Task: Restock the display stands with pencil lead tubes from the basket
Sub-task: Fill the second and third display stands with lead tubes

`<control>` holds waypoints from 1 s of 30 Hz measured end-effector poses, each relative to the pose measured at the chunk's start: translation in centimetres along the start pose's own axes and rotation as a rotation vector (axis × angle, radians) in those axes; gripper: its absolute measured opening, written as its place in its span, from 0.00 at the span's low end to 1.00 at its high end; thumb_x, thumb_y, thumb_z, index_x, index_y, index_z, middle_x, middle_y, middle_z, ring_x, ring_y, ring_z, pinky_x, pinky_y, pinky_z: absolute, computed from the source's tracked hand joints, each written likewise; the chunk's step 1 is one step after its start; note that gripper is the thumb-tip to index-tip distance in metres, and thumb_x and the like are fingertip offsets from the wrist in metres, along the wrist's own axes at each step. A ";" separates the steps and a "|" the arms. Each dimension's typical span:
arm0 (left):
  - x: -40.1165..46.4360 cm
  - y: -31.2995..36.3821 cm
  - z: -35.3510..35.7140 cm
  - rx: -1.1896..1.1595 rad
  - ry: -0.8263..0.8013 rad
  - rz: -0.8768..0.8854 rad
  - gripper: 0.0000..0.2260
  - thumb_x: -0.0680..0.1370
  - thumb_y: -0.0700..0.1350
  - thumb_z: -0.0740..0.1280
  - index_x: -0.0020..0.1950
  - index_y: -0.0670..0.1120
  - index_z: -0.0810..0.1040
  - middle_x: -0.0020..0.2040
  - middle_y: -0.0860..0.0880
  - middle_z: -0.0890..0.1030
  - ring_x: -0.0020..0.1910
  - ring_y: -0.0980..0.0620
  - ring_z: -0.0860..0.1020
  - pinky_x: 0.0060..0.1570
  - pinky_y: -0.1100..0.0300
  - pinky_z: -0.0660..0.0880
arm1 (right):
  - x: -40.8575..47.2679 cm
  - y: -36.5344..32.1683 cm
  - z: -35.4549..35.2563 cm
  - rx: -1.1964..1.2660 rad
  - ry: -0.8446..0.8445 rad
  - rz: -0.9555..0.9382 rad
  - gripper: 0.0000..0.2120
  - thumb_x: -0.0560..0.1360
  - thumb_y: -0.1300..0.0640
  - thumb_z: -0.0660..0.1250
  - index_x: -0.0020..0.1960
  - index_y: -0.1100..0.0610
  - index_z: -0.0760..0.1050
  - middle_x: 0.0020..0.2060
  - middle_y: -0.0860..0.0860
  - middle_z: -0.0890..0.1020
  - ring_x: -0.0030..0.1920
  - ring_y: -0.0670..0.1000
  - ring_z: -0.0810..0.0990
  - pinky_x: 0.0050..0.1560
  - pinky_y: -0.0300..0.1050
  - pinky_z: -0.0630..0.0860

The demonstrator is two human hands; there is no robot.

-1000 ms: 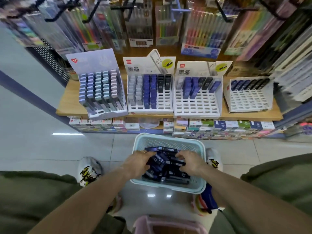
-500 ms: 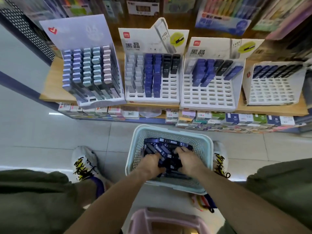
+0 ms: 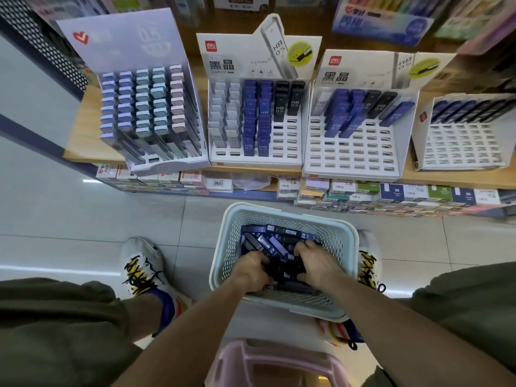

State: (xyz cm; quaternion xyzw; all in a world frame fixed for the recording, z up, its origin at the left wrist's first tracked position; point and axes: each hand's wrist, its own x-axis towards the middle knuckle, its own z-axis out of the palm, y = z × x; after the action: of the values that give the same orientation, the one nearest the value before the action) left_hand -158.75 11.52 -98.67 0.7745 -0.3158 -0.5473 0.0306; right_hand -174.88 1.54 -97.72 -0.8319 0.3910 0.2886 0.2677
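I see both hands in basket [image 3: 346, 241]: left hand [image 3: 252, 270] and right hand [image 3: 317, 265] fingers curled into lead tubes [image 3: 275, 243]; actual grip can't tell. Stands [image 3: 351, 160] on shelf part-filled.

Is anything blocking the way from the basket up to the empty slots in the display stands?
Nothing visible. Both hands, left and right, are already in the basket among the tubes, and open floor leads to the stand.
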 end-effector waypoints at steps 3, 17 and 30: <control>0.1 0.0 0.1 -0.012 -0.021 0.013 0.24 0.71 0.43 0.78 0.66 0.48 0.79 0.59 0.48 0.83 0.58 0.48 0.81 0.61 0.55 0.78 | -0.1 -0.5 0.3 -0.022 -0.011 -0.032 0.24 0.72 0.54 0.76 0.64 0.53 0.70 0.60 0.51 0.73 0.60 0.55 0.76 0.61 0.51 0.75; 0.3 0.3 -0.4 -0.313 -0.006 -0.102 0.17 0.77 0.37 0.64 0.65 0.44 0.68 0.49 0.44 0.83 0.46 0.45 0.81 0.44 0.54 0.76 | 0.2 -0.8 0.0 0.009 -0.073 -0.066 0.22 0.77 0.59 0.70 0.70 0.59 0.72 0.61 0.55 0.73 0.61 0.56 0.76 0.64 0.48 0.73; -1.3 2.4 -0.9 -0.982 -0.092 -0.187 0.21 0.81 0.37 0.61 0.74 0.48 0.68 0.71 0.46 0.72 0.67 0.39 0.73 0.55 0.43 0.81 | -0.6 -2.1 -3.2 1.082 -0.066 0.155 0.18 0.71 0.50 0.78 0.58 0.54 0.82 0.52 0.48 0.87 0.53 0.48 0.85 0.61 0.52 0.80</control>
State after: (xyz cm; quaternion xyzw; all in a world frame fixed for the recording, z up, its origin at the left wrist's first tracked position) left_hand -159.31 10.04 -96.32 0.6686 0.0484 -0.6655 0.3282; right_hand -172.63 0.90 -94.64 -0.5348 0.5353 0.0911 0.6474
